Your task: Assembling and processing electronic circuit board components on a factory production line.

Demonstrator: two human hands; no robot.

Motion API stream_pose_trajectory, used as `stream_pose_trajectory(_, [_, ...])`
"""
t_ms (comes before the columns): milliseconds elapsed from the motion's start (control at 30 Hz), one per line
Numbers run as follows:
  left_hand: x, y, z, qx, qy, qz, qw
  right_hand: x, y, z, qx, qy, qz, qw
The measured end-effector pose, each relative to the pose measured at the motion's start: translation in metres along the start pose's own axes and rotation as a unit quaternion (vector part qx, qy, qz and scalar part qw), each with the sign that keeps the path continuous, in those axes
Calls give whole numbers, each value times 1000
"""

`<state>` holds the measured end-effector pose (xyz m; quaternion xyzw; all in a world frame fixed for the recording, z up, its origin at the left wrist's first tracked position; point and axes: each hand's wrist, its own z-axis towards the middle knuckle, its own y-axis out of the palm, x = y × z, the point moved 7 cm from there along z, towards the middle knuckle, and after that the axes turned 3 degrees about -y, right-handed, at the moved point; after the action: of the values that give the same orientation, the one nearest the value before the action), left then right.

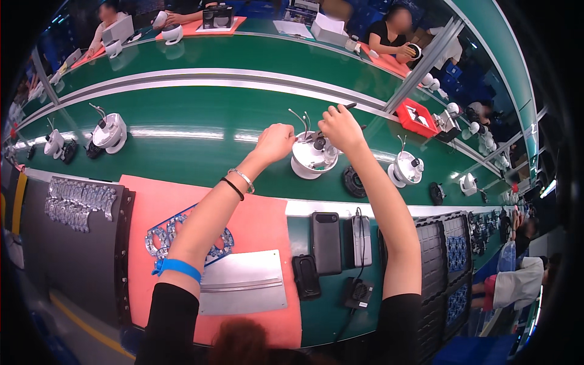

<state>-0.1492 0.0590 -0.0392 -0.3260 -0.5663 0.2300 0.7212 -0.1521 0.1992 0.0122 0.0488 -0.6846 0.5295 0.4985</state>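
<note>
In front of me on the green conveyor belt stands a white round camera housing (313, 169), its open top upward. Thin white wires (300, 115) rise from it, and a black part sits inside. At the housing's left rim, my left hand (277, 144) is closed with its fingertips pinched; what they hold is too small to make out. My right hand (342, 128) is wrapped round a dark-handled tool (351, 106) that looks like pliers, its front end over the open housing. Beside the housing, below my right wrist, lies a black round part (353, 182).
More white housings (110, 133) (406, 170) sit along the belt. On a pink mat (146, 194) lie blue circuit boards (159, 242) and a metal plate (243, 283). Black trays (67, 261) flank it, near a dark case (326, 243). A red bin (416, 118) and co-workers are beyond.
</note>
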Motion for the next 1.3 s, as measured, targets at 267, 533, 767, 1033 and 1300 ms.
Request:
stream_pose_trajectory(267, [20,10,8,13,39,-25,999,3,13,-5,-21,9,-12,1000])
stream_pose_trajectory(533, [41,22,14,7,42,-37,998,23,14,-36,-8,71,38,997])
stream_pose_trajectory(767, [130,-87,-66,-56,138,-93,984,64,-70,-82,147,239,108,954])
stream_pose_trajectory(1033, [208,-186,-351,-321,321,159,877,39,-245,-137,427,388,551,602])
stream_pose_trajectory(1300, [-11,-207,-576,-183,-211,-271,921,-48,-339,-133,557,288,548,554])
